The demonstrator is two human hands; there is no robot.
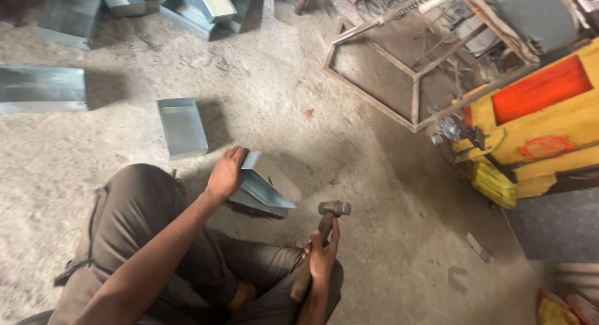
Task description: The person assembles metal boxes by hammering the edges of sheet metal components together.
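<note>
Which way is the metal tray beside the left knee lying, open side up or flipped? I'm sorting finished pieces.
Open side up: the tray lies flat on the floor, raised rims around a bare, empty inside.

Folded grey sheet-metal trays: one held [265, 186], one centre [181, 127], one left edge [42, 88]; a heap upper left, count unclear. Dark-headed hammers [326, 224]: one. Rusty angle-iron frames [415, 82]: one.

We see a folded sheet-metal piece [265, 186], grey and shiny, lying tilted on the dusty floor near the scene's middle. Just right of it and nearer, a dark-headed hammer [324, 228] stands upright.
</note>
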